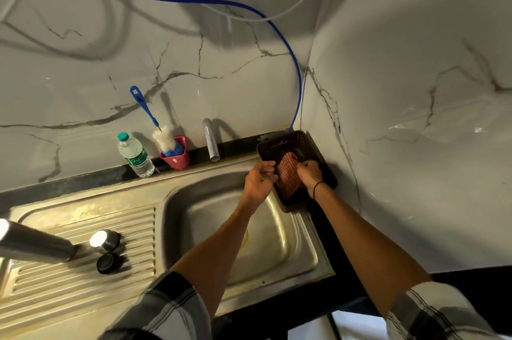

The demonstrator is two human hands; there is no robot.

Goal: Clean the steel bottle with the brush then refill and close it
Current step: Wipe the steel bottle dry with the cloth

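Note:
The steel bottle (36, 244) lies on its side on the drainboard at the far left, partly cut off by the frame. Its steel cap (104, 240) and a black inner lid (109, 263) sit beside its mouth. The bottle brush (159, 131), blue-handled with white bristles, stands in a pink cup (177, 155) at the back wall. Both hands are over a dark basket (310, 145) in the right corner. My left hand (260, 177) and my right hand (309, 173) both grip a red checked cloth (288, 177) between them.
A plastic water bottle (135, 155) with a green cap stands left of the pink cup. The tap spout (210, 140) hangs over the steel sink (194, 217). A blue hose (297, 81) runs down the wall into the basket. Marble walls close in behind and on the right.

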